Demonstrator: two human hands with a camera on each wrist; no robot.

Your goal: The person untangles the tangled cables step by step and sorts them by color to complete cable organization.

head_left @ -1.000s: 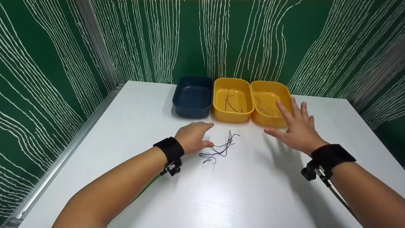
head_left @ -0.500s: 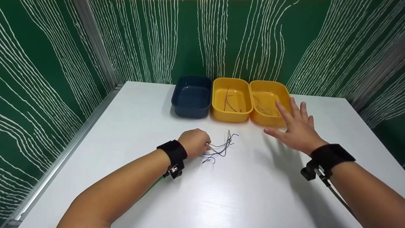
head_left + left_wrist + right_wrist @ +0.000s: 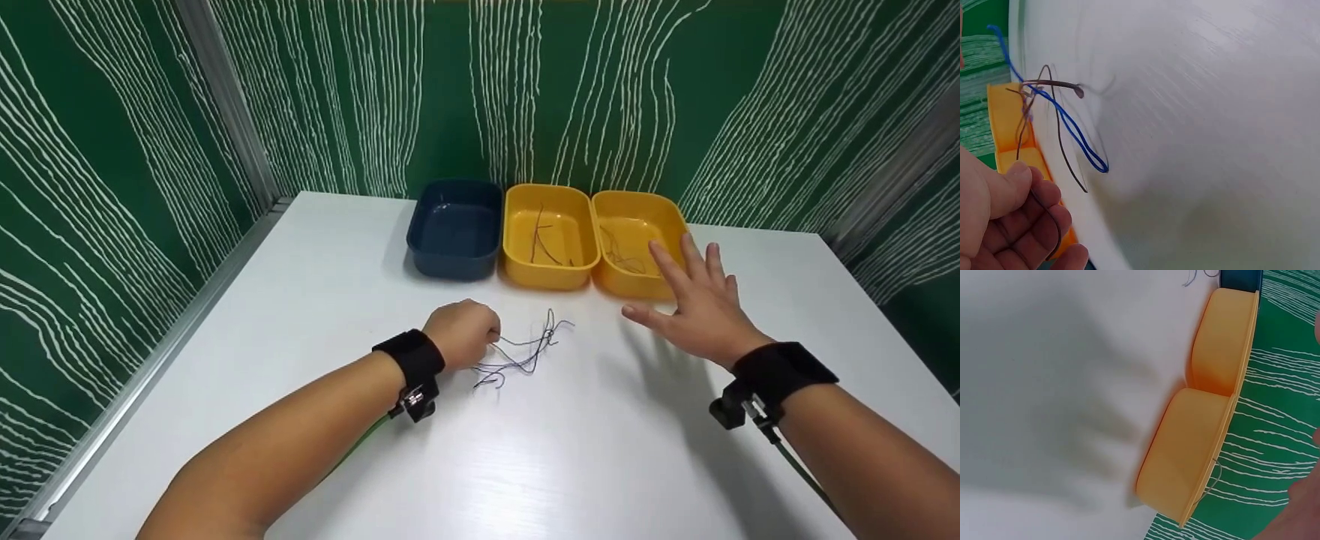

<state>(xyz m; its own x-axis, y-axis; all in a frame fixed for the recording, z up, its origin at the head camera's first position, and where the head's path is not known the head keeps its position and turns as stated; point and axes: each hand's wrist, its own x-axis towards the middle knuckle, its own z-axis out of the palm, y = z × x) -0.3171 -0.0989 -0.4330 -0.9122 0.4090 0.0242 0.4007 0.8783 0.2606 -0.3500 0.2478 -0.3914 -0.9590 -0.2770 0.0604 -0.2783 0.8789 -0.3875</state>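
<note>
Left hand [image 3: 463, 336]: thumb and index finger pinch one dark wire [image 3: 1058, 224], its short end trailing across the curled fingers. The rest runs into the tangle [image 3: 517, 364] mid-surface [image 3: 480, 465], nearer the back edge than the front, in front of the middle yellow bin [image 3: 551, 279]. Main risk: snagging. The dark wire meets the blue wire [image 3: 1075, 132] and other brown strands; can't tell if hooked or just crossing. If hooked, a straight lift likely drags the lot or tightens it. Second: slip. Wire's thin, so a springy pull could pop it out of the pinch. Trailing end could also catch on the fingers at release. Right hand [image 3: 694, 307]: fingers spread, holding nothing, by the right yellow bin [image 3: 634, 285] near the back edge's right side. Careless sweep could nudge that bin or hook the thin wire [image 3: 1220, 471] poking past its rim.
</note>
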